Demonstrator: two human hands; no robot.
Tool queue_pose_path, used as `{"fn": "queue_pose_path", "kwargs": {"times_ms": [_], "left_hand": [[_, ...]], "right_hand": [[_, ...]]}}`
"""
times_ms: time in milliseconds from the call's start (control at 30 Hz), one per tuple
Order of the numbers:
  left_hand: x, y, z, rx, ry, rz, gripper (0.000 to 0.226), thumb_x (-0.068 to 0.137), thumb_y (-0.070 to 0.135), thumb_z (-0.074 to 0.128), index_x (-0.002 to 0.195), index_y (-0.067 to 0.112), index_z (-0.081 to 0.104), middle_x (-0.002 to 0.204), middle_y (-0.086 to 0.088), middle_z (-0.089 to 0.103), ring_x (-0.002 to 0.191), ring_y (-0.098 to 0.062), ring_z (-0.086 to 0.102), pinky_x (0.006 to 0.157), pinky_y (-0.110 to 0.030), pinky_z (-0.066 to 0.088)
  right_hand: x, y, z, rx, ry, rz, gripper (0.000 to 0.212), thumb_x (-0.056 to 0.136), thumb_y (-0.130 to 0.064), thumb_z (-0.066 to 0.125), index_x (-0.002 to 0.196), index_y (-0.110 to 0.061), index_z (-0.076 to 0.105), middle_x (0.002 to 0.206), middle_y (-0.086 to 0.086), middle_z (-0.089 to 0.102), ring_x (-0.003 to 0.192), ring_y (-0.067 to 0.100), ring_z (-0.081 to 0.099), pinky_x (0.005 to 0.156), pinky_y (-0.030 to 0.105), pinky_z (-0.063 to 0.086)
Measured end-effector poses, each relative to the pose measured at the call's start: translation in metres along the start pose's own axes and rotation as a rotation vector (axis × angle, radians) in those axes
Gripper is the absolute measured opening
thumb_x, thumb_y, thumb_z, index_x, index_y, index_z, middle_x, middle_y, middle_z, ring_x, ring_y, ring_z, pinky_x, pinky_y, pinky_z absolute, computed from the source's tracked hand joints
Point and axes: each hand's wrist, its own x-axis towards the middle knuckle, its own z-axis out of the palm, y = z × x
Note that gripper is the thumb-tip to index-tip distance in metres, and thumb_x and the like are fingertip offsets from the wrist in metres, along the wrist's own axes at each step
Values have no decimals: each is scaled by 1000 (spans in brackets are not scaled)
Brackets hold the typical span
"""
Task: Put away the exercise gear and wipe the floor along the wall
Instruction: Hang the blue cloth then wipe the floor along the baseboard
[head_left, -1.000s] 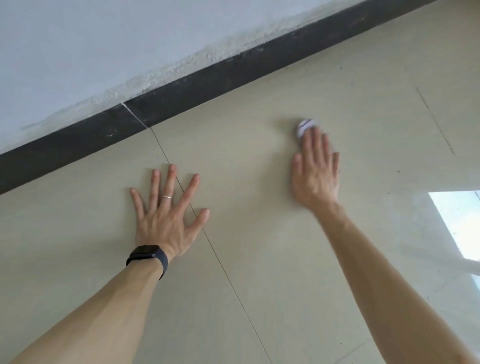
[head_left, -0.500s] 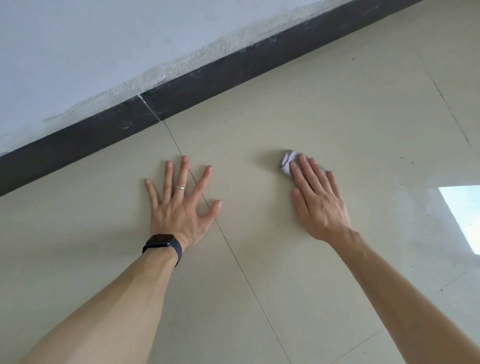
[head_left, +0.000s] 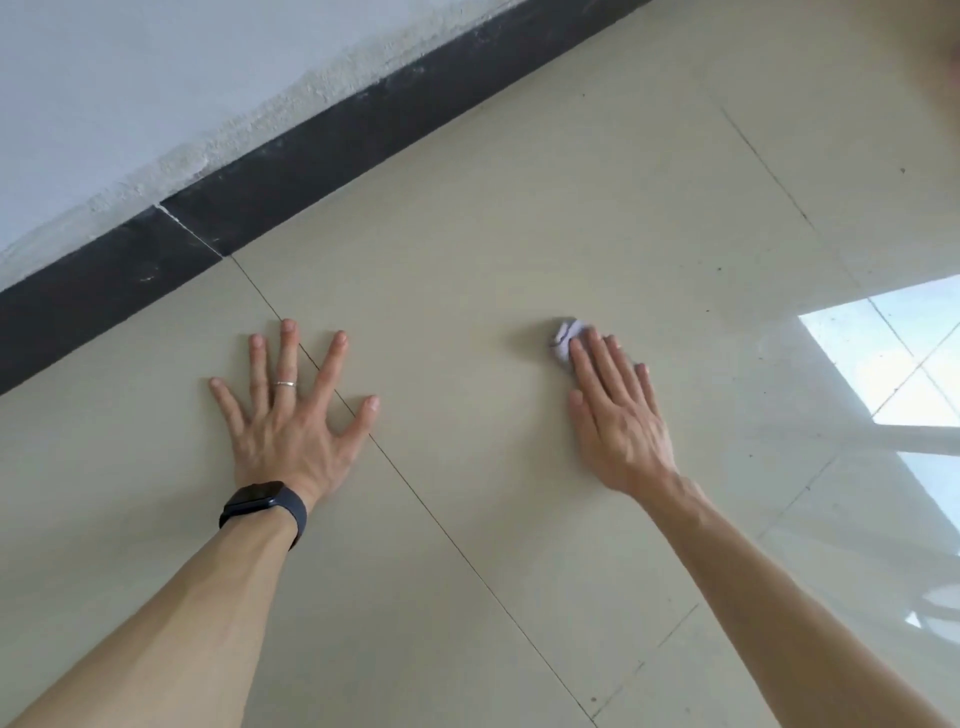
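Beige tile floor (head_left: 467, 249) under both palms. My left grip (head_left: 291, 426) flat, fingers splayed wide, holding nothing; black watch (head_left: 265, 506) on wrist. My right grip (head_left: 618, 415) flat, fingers straight, fingertips pressing small grey cloth (head_left: 563, 340) to floor, apart from black baseboard (head_left: 311, 156).

Glossy beige tiled floor (head_left: 519, 234), black skirting board (head_left: 311, 156), pale wall (head_left: 130, 78), bright window reflection (head_left: 893, 358) at right
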Motion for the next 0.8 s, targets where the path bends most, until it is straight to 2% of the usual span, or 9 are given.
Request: {"fn": "queue_pose_path", "kwargs": {"times_ms": [100,167,267,367,467,600,667,733,800], "left_hand": [[1,1,2,12,-8,-10,74,86,75,22,153,53,-1,166,7,-17,153,-22,-15,117,-66,-3],[0,1,3,12,-3,-5,74,86,76,21,152,54,-3,166,7,-17,153,-22,-15,117,-66,-4],[-1,-1,0,11,-15,-3,75,86,76,21,153,53,-2,166,7,-16,153,-22,-14,117,-66,-4],[-1,1,-5,32,-41,-13,76,85,77,18,153,52,-4,165,7,-19,152,-21,-16,117,-66,-4],[-3,2,-6,32,-64,-18,76,85,78,18,153,52,-5,165,7,-19,152,-20,-16,117,-65,-5],[-3,3,-1,20,-62,-19,76,85,77,21,153,53,-3,166,5,-14,153,-23,-13,117,-66,-5],[-3,4,-1,21,-61,-18,76,85,78,20,153,53,-3,166,5,-14,153,-23,-13,117,-65,-5],[-3,5,-2,7,-58,-16,76,85,77,20,153,52,-2,166,4,-14,153,-23,-13,116,-66,-5],[-4,6,-3,-1,-49,-10,76,85,77,20,153,52,-1,166,4,-13,153,-23,-12,116,-67,-4]], "right_hand": [[49,55,-28,69,88,336,56,106,-41,16,160,-33,5,168,-8,-4,154,12,-5,124,50,5],[53,65,-32,117,97,410,54,107,-40,16,160,-34,3,168,-7,-7,154,13,-7,124,51,5],[-13,25,1,38,108,271,56,106,-38,17,160,-31,7,168,-5,-2,154,14,-4,125,48,5],[-105,-21,35,20,23,98,56,105,-41,21,159,-35,9,168,-8,1,154,13,-1,124,45,5],[-93,8,20,-10,-34,21,55,105,-45,18,158,-38,10,167,-12,0,154,9,-2,124,44,8],[-25,73,-16,127,104,504,56,106,-42,14,160,-32,4,168,-7,-7,154,11,-7,124,49,4],[-23,67,-14,193,131,625,56,107,-41,14,160,-31,2,168,-5,-8,154,13,-9,124,51,2],[-55,34,5,142,129,525,57,106,-43,16,160,-30,5,168,-4,-6,154,14,-7,124,49,1],[-109,-5,28,69,68,306,58,105,-44,20,160,-29,11,168,-4,-1,155,15,-3,124,47,2]]}}
